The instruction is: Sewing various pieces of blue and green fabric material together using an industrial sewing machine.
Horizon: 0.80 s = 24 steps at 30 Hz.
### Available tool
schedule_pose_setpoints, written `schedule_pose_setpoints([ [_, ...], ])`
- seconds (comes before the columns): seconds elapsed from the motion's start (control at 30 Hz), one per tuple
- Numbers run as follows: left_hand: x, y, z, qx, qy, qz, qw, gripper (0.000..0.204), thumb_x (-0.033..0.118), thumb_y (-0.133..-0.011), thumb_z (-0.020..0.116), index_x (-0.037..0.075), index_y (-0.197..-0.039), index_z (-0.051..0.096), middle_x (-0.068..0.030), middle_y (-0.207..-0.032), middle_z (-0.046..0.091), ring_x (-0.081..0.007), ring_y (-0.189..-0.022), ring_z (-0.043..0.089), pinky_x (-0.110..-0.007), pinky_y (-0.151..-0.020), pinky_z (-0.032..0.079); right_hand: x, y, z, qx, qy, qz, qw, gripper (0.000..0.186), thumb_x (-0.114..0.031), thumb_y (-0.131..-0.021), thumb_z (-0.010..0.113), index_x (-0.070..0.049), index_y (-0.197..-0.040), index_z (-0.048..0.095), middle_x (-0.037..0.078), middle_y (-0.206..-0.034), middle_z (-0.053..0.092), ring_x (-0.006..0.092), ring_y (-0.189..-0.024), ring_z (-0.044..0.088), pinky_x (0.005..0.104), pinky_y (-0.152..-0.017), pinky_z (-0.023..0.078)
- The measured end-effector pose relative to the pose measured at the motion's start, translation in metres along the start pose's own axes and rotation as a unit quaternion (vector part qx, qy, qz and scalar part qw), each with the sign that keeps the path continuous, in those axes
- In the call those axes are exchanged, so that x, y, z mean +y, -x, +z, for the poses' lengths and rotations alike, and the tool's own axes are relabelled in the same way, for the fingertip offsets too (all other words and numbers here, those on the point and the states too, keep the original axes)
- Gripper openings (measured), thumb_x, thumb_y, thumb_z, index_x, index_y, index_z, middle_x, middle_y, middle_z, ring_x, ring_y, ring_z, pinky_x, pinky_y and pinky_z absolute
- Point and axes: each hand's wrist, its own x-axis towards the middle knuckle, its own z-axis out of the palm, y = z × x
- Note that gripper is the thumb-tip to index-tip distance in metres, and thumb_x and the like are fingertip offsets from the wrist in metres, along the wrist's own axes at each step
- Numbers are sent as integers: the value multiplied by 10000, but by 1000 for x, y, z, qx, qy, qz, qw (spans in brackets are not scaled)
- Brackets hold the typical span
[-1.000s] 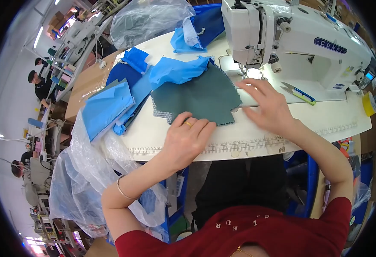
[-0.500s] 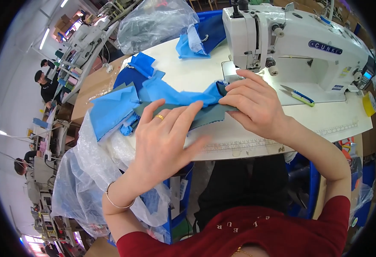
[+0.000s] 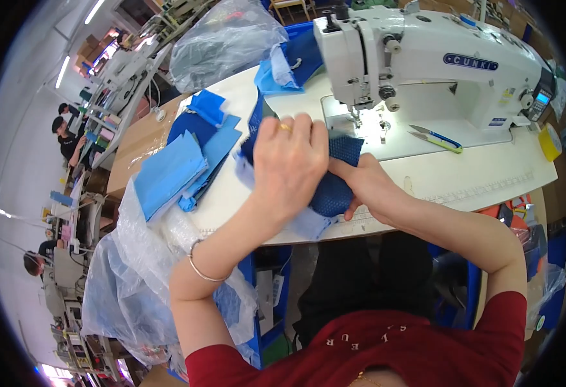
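My left hand (image 3: 289, 164) is raised above the white table (image 3: 463, 177), fingers closed over the top of a bunched blue fabric piece (image 3: 334, 187). The cloth shows a dark blue mesh side and a pale blue edge hanging below. My right hand (image 3: 367, 184) grips the same bundle from the right and below. Both hands hold it just in front of the white sewing machine (image 3: 425, 64), near its needle.
A stack of light and dark blue fabric pieces (image 3: 186, 161) lies at the table's left. Blue-handled snips (image 3: 434, 137) rest on the machine bed. Clear plastic bags (image 3: 225, 39) sit behind and hang at the left. Other people work at benches far left.
The fabric lay flat on the table under both hands a second ago. Since then both hands have gathered it, lifted it and bunched it, now nearer the needle.
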Motion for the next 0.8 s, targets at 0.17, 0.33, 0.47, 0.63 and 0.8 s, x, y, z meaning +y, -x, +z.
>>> schedule_pose_setpoints([
  [0.17, 41, 14, 25, 44, 89, 18, 995, 241, 42, -694, 648, 51, -934, 664, -49, -759, 562, -179, -640, 569, -316, -626, 400, 20, -10, -12, 55, -104, 69, 991, 281, -229, -945, 493, 9, -1071, 572, 133, -953, 625, 231, -743, 644, 361, -553, 561],
  [0.33, 41, 19, 56, 53, 227, -66, 970, 217, 34, -701, 700, 64, -914, 675, -41, -699, 588, -207, -632, 579, -338, -609, 417, 23, -12, -23, 16, -256, 127, 958, 255, -190, -979, 389, -29, -1111, 537, 128, -1003, 620, 240, -852, 651, 395, -744, 556],
  [0.47, 44, 26, 57, 39, 218, -85, 972, 195, 83, -723, 711, 59, -914, 683, -44, -738, 612, -200, -659, 586, -333, -642, 430, 38, -18, -24, 10, -304, 140, 942, 279, -222, -998, 364, -37, -1133, 525, 126, -1074, 603, 223, -948, 629, 391, -849, 521],
  [0.63, 34, 23, 64, 63, 172, -57, 982, 185, 87, -743, 740, 65, -924, 705, -35, -859, 673, -195, -701, 614, -325, -679, 454, 36, -14, -21, -37, -275, 94, 956, 348, -311, -1020, 366, -38, -1171, 521, 118, -1121, 590, 210, -993, 613, 376, -879, 508],
  [0.8, 17, 23, 42, 75, 195, -77, 975, 210, 57, -727, 754, 89, -932, 719, -32, -895, 685, -187, -738, 632, -319, -696, 458, 39, -19, -28, -127, -174, 74, 974, 375, -327, -1018, 425, -44, -1253, 499, 104, -1192, 578, 222, -1076, 584, 386, -950, 478],
])
